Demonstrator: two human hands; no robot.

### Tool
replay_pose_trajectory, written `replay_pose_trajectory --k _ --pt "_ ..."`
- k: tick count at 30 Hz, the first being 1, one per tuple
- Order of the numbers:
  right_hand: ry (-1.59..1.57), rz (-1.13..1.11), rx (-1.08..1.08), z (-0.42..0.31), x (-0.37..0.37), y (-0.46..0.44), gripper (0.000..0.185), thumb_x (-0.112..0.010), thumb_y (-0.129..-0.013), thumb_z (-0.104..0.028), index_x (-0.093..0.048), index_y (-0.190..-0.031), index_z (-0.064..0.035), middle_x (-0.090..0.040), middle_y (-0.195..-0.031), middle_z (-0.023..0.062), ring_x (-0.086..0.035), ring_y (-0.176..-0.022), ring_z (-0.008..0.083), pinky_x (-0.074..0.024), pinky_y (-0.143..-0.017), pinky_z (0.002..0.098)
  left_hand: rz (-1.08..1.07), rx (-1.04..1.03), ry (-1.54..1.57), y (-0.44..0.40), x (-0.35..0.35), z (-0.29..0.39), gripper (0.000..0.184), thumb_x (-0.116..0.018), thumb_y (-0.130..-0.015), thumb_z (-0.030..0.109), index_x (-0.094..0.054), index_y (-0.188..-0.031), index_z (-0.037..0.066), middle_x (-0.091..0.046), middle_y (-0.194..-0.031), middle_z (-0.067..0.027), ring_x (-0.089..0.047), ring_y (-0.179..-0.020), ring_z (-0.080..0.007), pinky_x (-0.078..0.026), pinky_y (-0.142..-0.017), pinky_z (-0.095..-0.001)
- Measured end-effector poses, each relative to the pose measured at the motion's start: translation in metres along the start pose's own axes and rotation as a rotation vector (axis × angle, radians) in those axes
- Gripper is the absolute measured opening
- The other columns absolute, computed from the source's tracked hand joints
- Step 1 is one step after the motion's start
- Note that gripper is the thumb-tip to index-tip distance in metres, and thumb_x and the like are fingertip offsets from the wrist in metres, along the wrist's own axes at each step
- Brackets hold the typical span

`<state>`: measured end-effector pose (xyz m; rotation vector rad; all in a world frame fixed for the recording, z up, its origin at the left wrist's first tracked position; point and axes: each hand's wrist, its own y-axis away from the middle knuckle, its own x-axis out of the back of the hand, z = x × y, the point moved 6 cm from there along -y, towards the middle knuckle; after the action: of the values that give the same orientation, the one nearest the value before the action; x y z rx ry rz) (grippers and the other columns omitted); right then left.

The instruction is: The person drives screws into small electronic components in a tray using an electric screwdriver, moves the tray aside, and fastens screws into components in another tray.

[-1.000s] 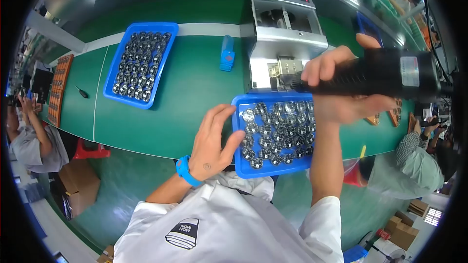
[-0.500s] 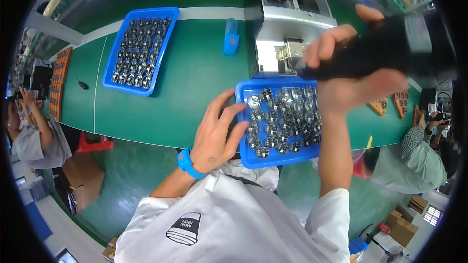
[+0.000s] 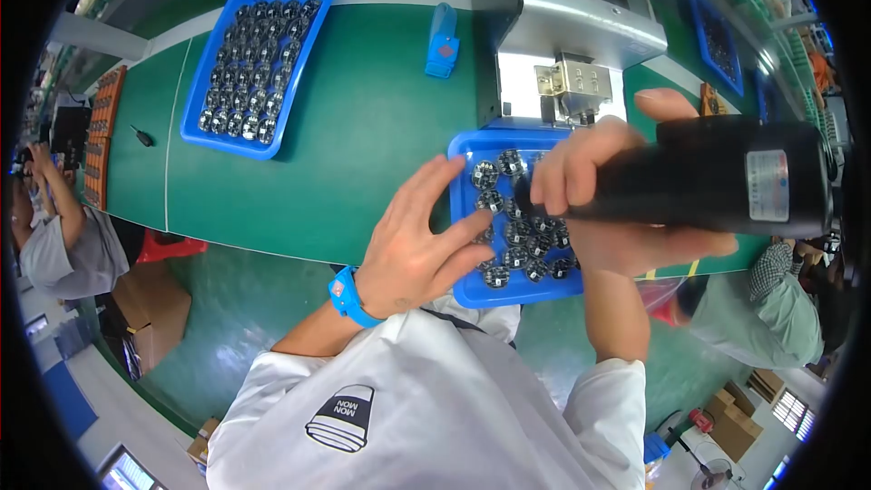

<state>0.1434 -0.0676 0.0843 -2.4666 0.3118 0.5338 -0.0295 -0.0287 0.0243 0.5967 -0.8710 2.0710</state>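
Hand-held tool (image 3: 671, 177): black, apparently plastic, largely matt; its label (image 3: 768, 186) shinier. Near tray (image 3: 526, 296): smooth blue plastic, slight gloss. Round parts (image 3: 517, 233) within: glossy, with bright glints. Far-left tray (image 3: 227, 146): matching plastic finish. Far machine (image 3: 572, 32): smooth metal, satin sheen. Bench top (image 3: 372, 109): smooth, matt. Shirt (image 3: 408, 399): creased cloth. Floor (image 3: 272, 318): glossy, reflecting light. Left carton (image 3: 159, 308): matt cardboard.

The single view looks out from the person's head, facing forward and steeply down over the white shirt (image 3: 408, 408) to the green desk (image 3: 372, 127). It sits close above the left hand (image 3: 408, 249) and right hand (image 3: 601, 240), its wide round lens bending the room along both sides.
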Motion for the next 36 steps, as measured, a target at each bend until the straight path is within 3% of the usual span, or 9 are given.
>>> replay_pose_trajectory --k 3,5,9,11,13,15,19,29,36 --pt "0.074 -0.046 0.002 0.002 -0.002 0.000 0.111 -0.037 -0.075 -0.094 -0.026 -0.144 -0.0075 -0.055 -0.074 0.0113 -0.052 -0.054 0.0220 -0.0483 -0.052 0.0363 -0.016 0.002 -0.040 -0.004 0.000 0.003 0.039 -0.078 -0.079 0.034 -0.072 -0.110 0.010 -0.045 -0.143 -0.0269 -0.047 -0.128 -0.0479 -0.043 -0.103 -0.0528" --pt "0.153 0.060 -0.066 0.005 0.002 0.003 0.113 -0.036 -0.074 -0.095 -0.027 -0.143 -0.0072 -0.055 -0.073 0.0113 -0.052 -0.053 0.0219 -0.0483 -0.052 0.0361 -0.027 0.003 -0.067 -0.005 -0.001 0.004 0.041 -0.077 -0.079 0.036 -0.071 -0.111 0.010 -0.045 -0.143 -0.0270 -0.046 -0.129 -0.0483 -0.044 -0.102 -0.0526" --pt "0.164 0.014 -0.080 0.010 0.004 0.001 0.113 -0.035 -0.073 -0.096 -0.027 -0.143 -0.0070 -0.055 -0.073 0.0114 -0.052 -0.053 0.0218 -0.0484 -0.052 0.0364 -0.076 -0.001 -0.131 -0.005 -0.003 0.005 0.045 -0.076 -0.079 0.038 -0.069 -0.114 0.010 -0.046 -0.145 -0.0200 -0.044 -0.130 -0.0470 -0.044 -0.101 -0.0526" --pt "0.065 -0.035 0.034 0.006 -0.001 -0.002 0.113 -0.035 -0.074 -0.095 -0.027 -0.144 -0.0072 -0.055 -0.073 0.0112 -0.053 -0.053 0.0223 -0.0486 -0.052 0.0368 -0.089 -0.011 -0.151 -0.005 -0.005 0.004 0.045 -0.077 -0.078 0.038 -0.069 -0.114 0.010 -0.047 -0.145 -0.0169 -0.044 -0.130 -0.0465 -0.044 -0.101 -0.0527" --pt "0.039 -0.004 0.022 0.001 -0.003 -0.004 0.112 -0.036 -0.074 -0.095 -0.027 -0.145 -0.0075 -0.055 -0.074 0.0110 -0.053 -0.054 0.0226 -0.0488 -0.052 0.0370 -0.142 -0.044 -0.198 -0.004 -0.009 0.004 0.047 -0.071 -0.083 0.045 -0.069 -0.119 0.014 -0.050 -0.144 -0.0112 -0.044 -0.128 -0.0485 -0.042 -0.102 -0.0574" --pt "-0.008 0.067 0.019 -0.003 -0.007 -0.006 0.112 -0.037 -0.075 -0.094 -0.026 -0.146 -0.0086 -0.055 -0.074 0.0105 -0.054 -0.055 0.0231 -0.0495 -0.052 0.0377 -0.151 -0.040 -0.195 -0.008 -0.006 0.006 0.046 -0.073 -0.080 0.042 -0.069 -0.115 0.012 -0.051 -0.141 -0.0108 -0.042 -0.129 -0.0470 -0.039 -0.106 -0.0588" --pt "-0.019 -0.012 0.083 -0.002 -0.009 -0.008 0.111 -0.037 -0.075 -0.094 -0.027 -0.146 -0.0092 -0.055 -0.074 0.0103 -0.054 -0.055 0.0230 -0.0497 -0.052 0.0377 -0.183 -0.045 -0.175 -0.012 -0.004 0.005 0.046 -0.075 -0.078 0.041 -0.067 -0.111 0.010 -0.052 -0.136 -0.0100 -0.039 -0.132 -0.0455 -0.030 -0.112 -0.0639" --pt "0.038 -0.068 0.033 0.015 -0.009 -0.007 0.112 -0.031 -0.074 -0.096 -0.030 -0.143 -0.0078 -0.055 -0.072 0.0106 -0.053 -0.054 0.0224 -0.0498 -0.052 0.0369 -0.190 -0.019 -0.140 -0.013 -0.003 0.003 0.044 -0.075 -0.079 0.041 -0.068 -0.110 0.011 -0.053 -0.135 -0.0085 -0.039 -0.131 -0.0457 -0.026 -0.113 -0.0668" --pt "0.107 -0.140 0.058 0.018 -0.008 -0.003 0.109 -0.046 -0.072 -0.093 -0.032 -0.139 -0.0075 -0.056 -0.073 0.0121 -0.056 -0.057 0.0234 -0.0513 -0.053 0.0367 -0.185 -0.020 -0.136 -0.013 -0.003 0.003 0.042 -0.075 -0.079 0.041 -0.069 -0.109 0.012 -0.054 -0.134 -0.0090 -0.040 -0.129 -0.0454 -0.026 -0.113 -0.0668"
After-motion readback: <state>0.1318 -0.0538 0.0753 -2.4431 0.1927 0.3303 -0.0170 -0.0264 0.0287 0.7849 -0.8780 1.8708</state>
